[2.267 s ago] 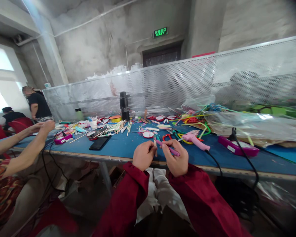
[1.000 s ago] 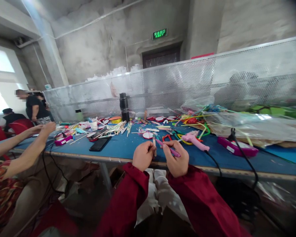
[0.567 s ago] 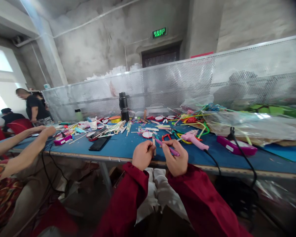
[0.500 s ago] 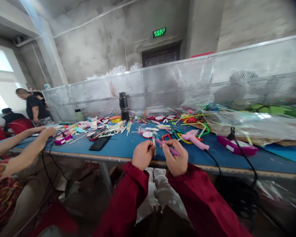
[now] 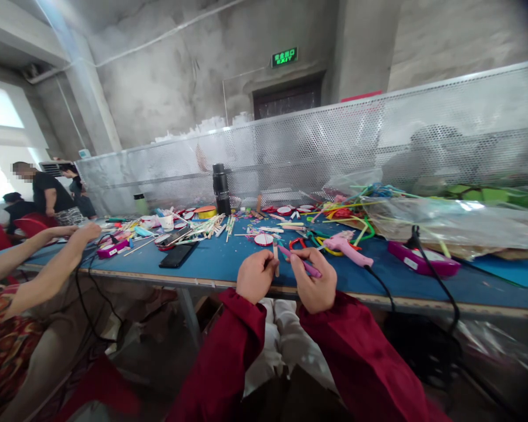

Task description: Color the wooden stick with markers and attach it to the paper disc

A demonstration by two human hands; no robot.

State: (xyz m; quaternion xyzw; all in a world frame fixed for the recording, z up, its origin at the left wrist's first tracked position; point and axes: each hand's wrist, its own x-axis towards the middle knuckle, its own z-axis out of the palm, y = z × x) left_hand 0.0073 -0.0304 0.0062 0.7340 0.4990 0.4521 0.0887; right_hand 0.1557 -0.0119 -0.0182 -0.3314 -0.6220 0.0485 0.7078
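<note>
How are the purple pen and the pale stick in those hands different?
The pen is purple; the stick is pale. The right hand holds the pen; the left hand holds the stick. In the picture, the pen slants, but the stick runs nearly straight up and down. Both are long and thin.

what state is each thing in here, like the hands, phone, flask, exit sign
Left hand: pinching the flat stick
Flat stick: held, far end bare of fingers
Right hand: gripping the purple pen-like tool
Purple pen-like tool: held aslant; tip too small to judge
Black phone: lying flat, dark
Pink glue gun: lying down, corded
Black flask: upright, lid on
Exit sign: lit
</note>
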